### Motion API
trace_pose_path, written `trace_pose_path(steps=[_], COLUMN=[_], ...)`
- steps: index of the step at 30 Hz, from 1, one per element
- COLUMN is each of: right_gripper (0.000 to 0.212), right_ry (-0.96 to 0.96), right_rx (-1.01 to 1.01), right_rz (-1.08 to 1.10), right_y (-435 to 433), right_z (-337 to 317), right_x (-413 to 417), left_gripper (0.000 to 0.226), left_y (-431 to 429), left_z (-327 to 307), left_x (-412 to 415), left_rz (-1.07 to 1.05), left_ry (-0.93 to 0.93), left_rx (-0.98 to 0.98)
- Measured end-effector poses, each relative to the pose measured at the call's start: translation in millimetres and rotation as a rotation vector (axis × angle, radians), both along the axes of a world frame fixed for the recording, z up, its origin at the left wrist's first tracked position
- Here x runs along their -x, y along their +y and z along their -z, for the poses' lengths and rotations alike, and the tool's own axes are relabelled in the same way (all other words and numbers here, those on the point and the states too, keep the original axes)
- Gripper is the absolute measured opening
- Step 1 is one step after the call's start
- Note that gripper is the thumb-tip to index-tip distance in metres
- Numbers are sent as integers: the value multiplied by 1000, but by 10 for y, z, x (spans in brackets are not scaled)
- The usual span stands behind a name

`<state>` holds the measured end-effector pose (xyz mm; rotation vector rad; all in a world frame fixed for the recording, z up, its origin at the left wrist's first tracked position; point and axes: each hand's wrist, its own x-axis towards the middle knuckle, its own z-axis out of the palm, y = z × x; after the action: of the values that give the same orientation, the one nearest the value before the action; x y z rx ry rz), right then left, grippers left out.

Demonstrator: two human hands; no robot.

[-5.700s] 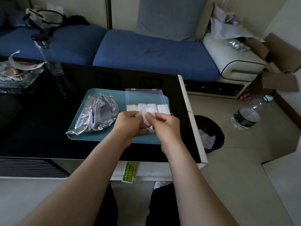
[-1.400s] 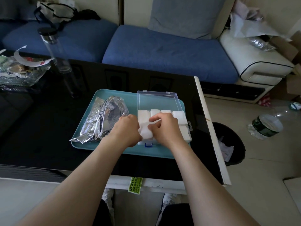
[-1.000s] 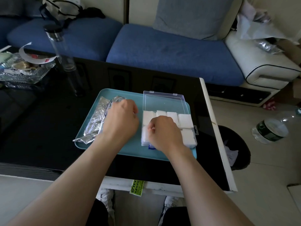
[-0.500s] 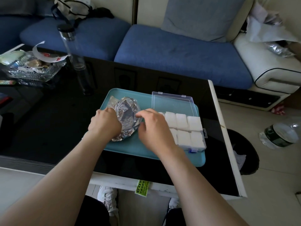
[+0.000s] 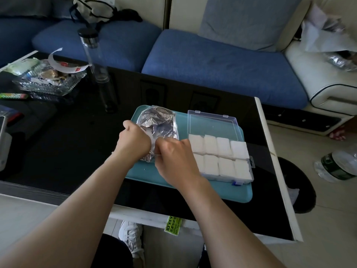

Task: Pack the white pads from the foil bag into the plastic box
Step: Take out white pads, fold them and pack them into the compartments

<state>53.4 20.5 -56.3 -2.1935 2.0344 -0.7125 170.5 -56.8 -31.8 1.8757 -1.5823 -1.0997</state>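
A crumpled foil bag [image 5: 158, 122] lies on the left half of a teal tray [image 5: 212, 192]. My left hand [image 5: 134, 142] grips the bag's near edge. My right hand [image 5: 174, 157] is curled at the bag's mouth right beside it, and its fingertips are hidden, so I cannot tell what they hold. To the right on the tray stands the clear plastic box [image 5: 251, 161] with its lid [image 5: 212, 120] folded back. White pads [image 5: 222, 151] fill the box in two rows.
The tray rests on a black glass table [image 5: 67, 142]. A tall clear bottle [image 5: 94, 55] and a glass dish of wrappers [image 5: 48, 80] stand at the back left. A dark bin [image 5: 301, 180] and a plastic water bottle [image 5: 336, 165] are on the floor to the right.
Both hands left the box and moved left to the foil bag. The left hand took hold of the bag and lifted its near end; the right hand came to its mouth.
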Motion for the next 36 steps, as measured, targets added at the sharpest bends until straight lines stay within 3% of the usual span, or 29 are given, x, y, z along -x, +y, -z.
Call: trace_pose_path(steps=[3,7,15,18,23,29,32,36], right_gripper=[10,21,26,12,39,39,33,12], right_ry=[-159,-541,-683,-685,-639,-536,-454,-351], right_rx=[-109,-255,-407,-339,-307,-234,-170,-166], right_rz=[25,222,196,219,197,158,167,121], right_y=[-3,-80,-228,-248,-240,-190,-179,-189], right_z=[12,-48,51,90,115,27,18,56], right_x=[-3,38,-10,-16,-6,15,43,65], left_gripper=[38,28,21,31,31,46,41,88], left_y=[-92,-120,-76,-95,-114,-201,-229,-204], left_z=[61,56,-33,-29,28,127,194,235], left_x=[-40,-83,-82,-92,-67,-64,-87,-143], left_rz=[-12,40,30,9,-33,-193,-219,-58], left_ry=[82,181,207,222,207,173,158,94], left_rx=[-75,-161,-247,-264,-215,-178,-146,-98])
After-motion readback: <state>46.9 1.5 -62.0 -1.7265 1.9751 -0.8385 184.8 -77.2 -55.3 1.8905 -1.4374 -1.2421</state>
